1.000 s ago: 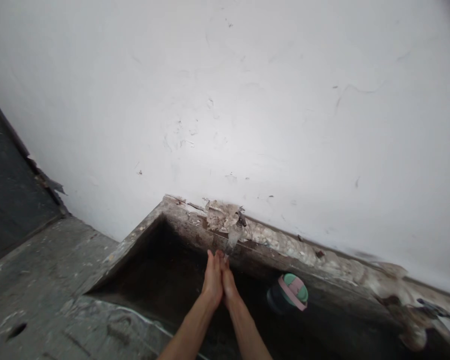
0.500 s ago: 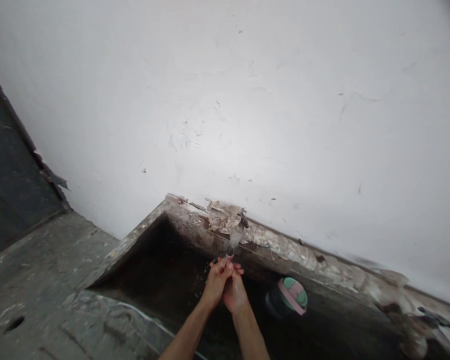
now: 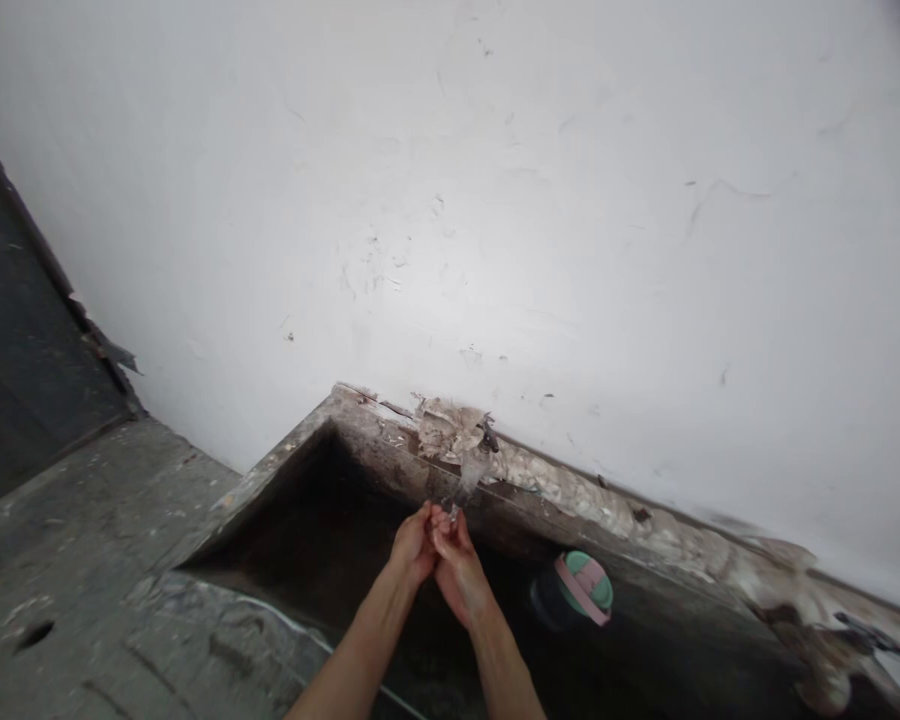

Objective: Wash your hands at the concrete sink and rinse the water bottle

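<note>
My left hand and my right hand are cupped side by side over the dark trough, touching each other with palms turned up. Just beyond the fingertips, a tap outlet wrapped in pale, ragged material comes out of the back ledge. Clear water runs from it into the cupped fingers. Neither hand grips a solid object. To the right of my hands stands a dark tumbler with a green lid and a pink handle band, inside the trough.
The concrete trough's rim slopes along the left. A wrapped pipe follows the back ledge to another tap at the right. Behind rises a white wall. A grey slab with a hole lies left, beside a dark panel.
My hands have gone from being pressed together with fingers overlapping to an upturned cup under the water. The left hand has shifted slightly left. The tumbler has stayed put.
</note>
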A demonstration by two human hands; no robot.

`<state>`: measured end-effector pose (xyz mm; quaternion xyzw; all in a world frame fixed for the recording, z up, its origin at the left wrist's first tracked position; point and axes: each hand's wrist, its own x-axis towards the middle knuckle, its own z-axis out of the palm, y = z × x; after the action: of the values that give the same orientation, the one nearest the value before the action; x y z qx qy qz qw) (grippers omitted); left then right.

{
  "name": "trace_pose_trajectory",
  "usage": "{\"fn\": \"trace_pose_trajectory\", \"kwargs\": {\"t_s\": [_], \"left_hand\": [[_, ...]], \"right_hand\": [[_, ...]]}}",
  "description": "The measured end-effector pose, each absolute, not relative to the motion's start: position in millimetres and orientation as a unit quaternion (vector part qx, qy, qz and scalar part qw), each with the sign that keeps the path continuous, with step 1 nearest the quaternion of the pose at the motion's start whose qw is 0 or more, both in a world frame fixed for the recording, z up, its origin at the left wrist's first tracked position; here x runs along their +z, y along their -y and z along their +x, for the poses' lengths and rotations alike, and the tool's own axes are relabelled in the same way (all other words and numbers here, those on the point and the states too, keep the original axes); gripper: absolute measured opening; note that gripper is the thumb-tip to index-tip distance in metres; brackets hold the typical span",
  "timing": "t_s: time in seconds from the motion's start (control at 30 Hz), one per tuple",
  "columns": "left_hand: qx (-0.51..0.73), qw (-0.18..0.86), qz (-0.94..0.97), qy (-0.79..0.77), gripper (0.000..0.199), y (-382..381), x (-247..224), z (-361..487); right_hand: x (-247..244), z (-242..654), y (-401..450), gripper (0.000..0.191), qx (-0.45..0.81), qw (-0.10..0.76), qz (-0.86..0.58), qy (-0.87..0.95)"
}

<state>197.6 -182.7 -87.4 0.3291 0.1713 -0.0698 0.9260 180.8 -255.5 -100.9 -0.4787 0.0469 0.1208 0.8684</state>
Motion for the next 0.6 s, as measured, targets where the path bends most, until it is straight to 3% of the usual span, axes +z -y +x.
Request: {"fn": "trace_pose_trajectory", "kwargs": {"t_s": [0.2, 0.37, 0.5, 0.6], "left_hand": [[-0.055, 0.889, 0.431, -0.140, 0.019, 167, -74, 191], [-0.064, 0.867, 0.464, -0.169, 0.022, 163, -80, 194], [-0.163, 0.869, 0.422, -0.201, 0.022, 160, -88, 191], [-0.232, 0.866, 0.395, -0.202, 0.019, 159, -91, 187]], "right_hand": [[-96, 193, 270, 0.093, 0.028, 0.776, -0.630, -0.032], [-84, 189, 277, 0.083, -0.015, 0.713, -0.701, 0.008], [-80, 185, 281, 0.080, -0.003, 0.713, -0.700, 0.030], [-84, 187, 285, 0.092, 0.013, 0.744, -0.668, 0.013]]}}
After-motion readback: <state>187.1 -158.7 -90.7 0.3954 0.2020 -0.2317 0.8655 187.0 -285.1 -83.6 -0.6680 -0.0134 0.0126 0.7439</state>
